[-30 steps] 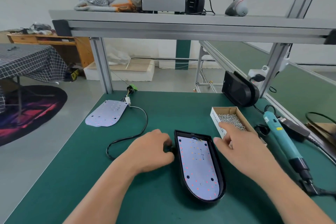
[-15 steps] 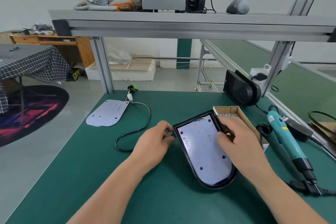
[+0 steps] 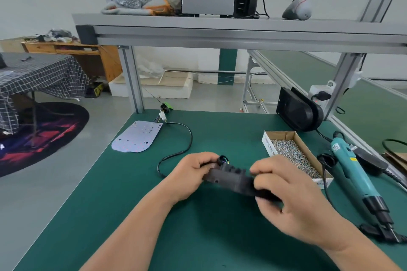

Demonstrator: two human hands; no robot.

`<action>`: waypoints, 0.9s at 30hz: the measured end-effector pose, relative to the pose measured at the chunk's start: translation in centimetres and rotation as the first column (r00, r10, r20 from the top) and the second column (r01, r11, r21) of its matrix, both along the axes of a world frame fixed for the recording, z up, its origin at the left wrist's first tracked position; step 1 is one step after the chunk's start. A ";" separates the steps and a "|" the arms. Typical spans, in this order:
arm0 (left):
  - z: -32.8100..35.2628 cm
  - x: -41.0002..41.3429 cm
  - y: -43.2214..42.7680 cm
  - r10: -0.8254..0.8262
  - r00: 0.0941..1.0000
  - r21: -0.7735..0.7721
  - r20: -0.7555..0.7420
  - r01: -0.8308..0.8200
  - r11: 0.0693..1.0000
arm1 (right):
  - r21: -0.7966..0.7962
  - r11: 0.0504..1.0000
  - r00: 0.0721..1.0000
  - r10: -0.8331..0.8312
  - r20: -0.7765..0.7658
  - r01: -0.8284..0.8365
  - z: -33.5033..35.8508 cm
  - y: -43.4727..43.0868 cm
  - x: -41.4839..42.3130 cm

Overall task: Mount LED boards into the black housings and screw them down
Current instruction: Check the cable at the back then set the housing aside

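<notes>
Both my hands hold one black housing (image 3: 231,178) above the green mat, tipped up so its ribbed dark back faces me and the LED board inside is hidden. My left hand (image 3: 191,174) grips its left end, where the cable enters. My right hand (image 3: 284,191) curls round its right part. A loose LED board (image 3: 135,137) lies flat at the far left of the mat, wired to a black cable (image 3: 182,149). A second black housing (image 3: 297,112) leans against the frame post at the back right.
An open cardboard box of screws (image 3: 293,152) sits just right of my hands. A teal electric screwdriver (image 3: 356,178) lies along the right edge with its cord. An aluminium shelf (image 3: 220,28) spans overhead. The mat's left edge drops to the floor.
The housing lay flat with its board facing up, then was lifted at the far end. Now it is turned over in both hands, back side towards me.
</notes>
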State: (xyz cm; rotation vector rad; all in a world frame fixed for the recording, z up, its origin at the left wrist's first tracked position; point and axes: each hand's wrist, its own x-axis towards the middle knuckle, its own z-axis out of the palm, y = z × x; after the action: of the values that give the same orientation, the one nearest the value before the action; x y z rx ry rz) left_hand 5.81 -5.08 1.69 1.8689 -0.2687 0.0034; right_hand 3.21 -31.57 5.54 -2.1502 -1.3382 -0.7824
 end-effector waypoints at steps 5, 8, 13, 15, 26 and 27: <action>0.8 -0.5 0.7 -0.044 0.999 0.020 -0.019 0.044 0.999 | -0.217 0.973 0.973 0.033 -0.227 -0.084 0.2 0.7 -1.3; 1.3 -0.6 1.1 -0.025 0.993 0.109 0.115 0.013 0.994 | -0.346 0.933 0.966 0.012 -0.258 -0.104 -0.3 1.0 -1.4; 1.8 -0.8 1.0 -0.037 0.961 0.203 0.275 -0.021 0.979 | -0.443 0.889 0.950 -0.030 -0.309 -0.116 -0.7 0.8 -0.9; 1.8 -0.9 0.9 -0.018 0.968 0.180 0.252 -0.028 0.983 | -0.453 0.884 0.941 -0.050 -0.335 -0.114 -1.0 0.9 -0.7; 2.9 -3.0 -1.3 -0.034 0.990 0.239 0.138 0.000 0.971 | 0.112 0.985 0.586 0.012 -0.810 0.135 -1.2 0.6 1.7; 2.9 -3.2 -1.6 -0.044 0.990 0.230 0.132 0.013 0.973 | 0.142 0.976 0.585 0.019 -0.811 0.166 -1.4 1.0 2.0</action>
State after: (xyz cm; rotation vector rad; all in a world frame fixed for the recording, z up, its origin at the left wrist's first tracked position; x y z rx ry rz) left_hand 2.62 -6.63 4.60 2.0973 -0.4043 0.0838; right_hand 5.22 -30.61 4.16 -1.9821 -0.6295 0.1063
